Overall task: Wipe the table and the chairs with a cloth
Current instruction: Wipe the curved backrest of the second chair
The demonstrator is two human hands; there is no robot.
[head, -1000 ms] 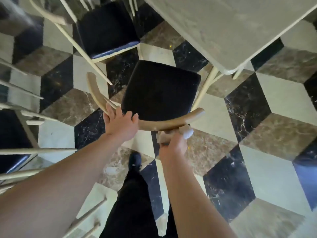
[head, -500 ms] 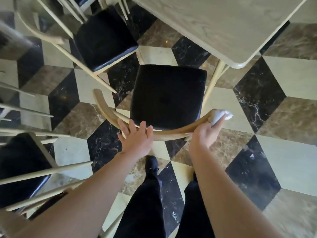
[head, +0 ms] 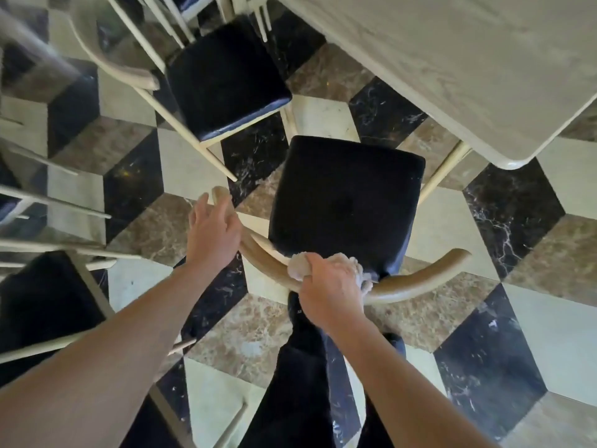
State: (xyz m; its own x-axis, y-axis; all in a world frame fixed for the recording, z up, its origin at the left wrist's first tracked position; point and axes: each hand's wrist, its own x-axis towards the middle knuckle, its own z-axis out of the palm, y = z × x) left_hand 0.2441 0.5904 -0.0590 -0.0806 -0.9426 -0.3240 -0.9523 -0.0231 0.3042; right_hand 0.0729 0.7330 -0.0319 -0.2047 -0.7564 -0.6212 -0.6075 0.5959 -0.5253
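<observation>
Two hands at the chair's curved backrest: right hand clamps the cloth on its middle; left hand, fingers relaxed, rests near the 10 o'clock end. Unwiped rail likely runs toward 3 o'clock; right hand nearer.

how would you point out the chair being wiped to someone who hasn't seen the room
Find the table corner. The chair with the dark seat nearest it is the one. Unlike the other chairs, its curved back rail has the right hand pressing a cloth on it.
</observation>
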